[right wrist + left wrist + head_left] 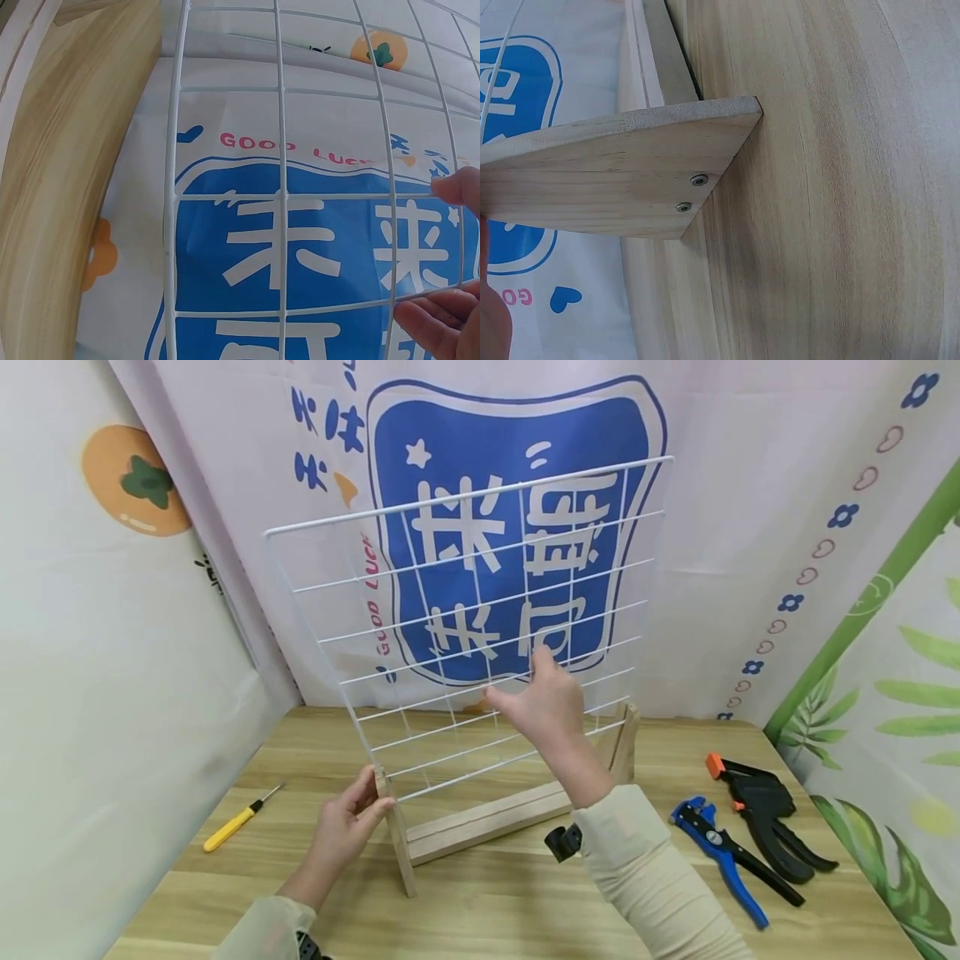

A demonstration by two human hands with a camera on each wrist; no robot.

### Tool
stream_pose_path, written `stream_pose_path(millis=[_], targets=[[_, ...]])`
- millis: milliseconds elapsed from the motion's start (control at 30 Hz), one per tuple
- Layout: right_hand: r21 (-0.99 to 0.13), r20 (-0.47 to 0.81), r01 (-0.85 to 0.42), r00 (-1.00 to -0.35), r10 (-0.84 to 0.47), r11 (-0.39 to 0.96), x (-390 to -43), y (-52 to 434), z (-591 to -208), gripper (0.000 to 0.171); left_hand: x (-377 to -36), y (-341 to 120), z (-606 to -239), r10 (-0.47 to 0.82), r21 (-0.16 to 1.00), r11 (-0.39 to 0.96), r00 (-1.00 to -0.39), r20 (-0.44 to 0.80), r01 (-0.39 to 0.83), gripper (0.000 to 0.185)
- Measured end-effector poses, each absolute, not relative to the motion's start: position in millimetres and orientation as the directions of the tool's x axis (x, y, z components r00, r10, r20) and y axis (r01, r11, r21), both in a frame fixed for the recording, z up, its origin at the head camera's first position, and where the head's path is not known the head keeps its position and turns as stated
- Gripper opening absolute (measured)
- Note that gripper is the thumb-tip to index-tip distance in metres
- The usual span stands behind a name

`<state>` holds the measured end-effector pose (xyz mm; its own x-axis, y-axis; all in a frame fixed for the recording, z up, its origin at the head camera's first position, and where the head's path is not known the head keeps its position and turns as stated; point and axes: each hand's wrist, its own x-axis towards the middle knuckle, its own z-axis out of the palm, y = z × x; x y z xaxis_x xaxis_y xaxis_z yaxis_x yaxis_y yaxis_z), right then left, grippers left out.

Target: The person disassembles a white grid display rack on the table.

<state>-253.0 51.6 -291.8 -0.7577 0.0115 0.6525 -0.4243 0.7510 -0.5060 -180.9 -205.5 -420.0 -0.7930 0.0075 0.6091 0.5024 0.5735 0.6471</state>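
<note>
Grid: a white wire grid [480, 627] stands tilted in a wooden stand [480, 827] near the middle of the table [495, 910], leaning toward the back edge.
Left hand: the left hand [347, 827] grips the stand's left upright at the grid's lower left corner, thumb on the near side and fingers [365, 791] curled round the wood.
Right hand: the right hand [546, 702] is raised against the grid's middle wires; in the right wrist view its fingers [459, 189] pinch a horizontal wire beside a vertical one.
Stand: the left wrist view shows the end foot [622, 176] with two screws [691, 193], resting on the table.
Writing: the backdrop [750, 527] behind the grid carries a blue badge [517, 435] with large white Chinese characters and, along its left edge, pink letters reading "GOOD LUCK".
Screwdriver: a yellow-handled screwdriver [240, 820] lies near the table's left edge, well apart from the left hand.
Tools: blue-handled pliers [722, 852] and a black clamp [765, 814] with an orange tip lie near the right edge.
</note>
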Motion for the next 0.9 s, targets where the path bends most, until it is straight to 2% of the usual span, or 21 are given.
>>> stream_pose_path(millis=[167,400,700,900], targets=[[-0.499,0.655,-0.425,-0.755,0.009,0.755,-252.5,53.9,-291.3,0.05,-177.8,-200.5,-413.7,0.025,0.665,0.529,-0.793,0.609,0.527,0.05],[-0.521,0.617,-0.409,-0.787,-0.001,0.749,-251.3,52.4,-289.4,0.052,-183.2,-208.4,-426.2,0.017,0.682,0.542,-0.818,0.575,0.491,0.052],[-0.473,0.678,-0.454,-0.735,-0.017,0.755,-251.5,50.3,-283.5,0.05,-187.2,-211.6,-431.9,0.007,0.667,0.551,-0.803,0.597,0.501,0.055],[-0.496,0.654,-0.433,-0.757,-0.004,0.752,-251.5,50.6,-282.1,0.049,-185.6,-210.1,-429.3,0.012,0.669,0.548,-0.804,0.595,0.503,0.054]])
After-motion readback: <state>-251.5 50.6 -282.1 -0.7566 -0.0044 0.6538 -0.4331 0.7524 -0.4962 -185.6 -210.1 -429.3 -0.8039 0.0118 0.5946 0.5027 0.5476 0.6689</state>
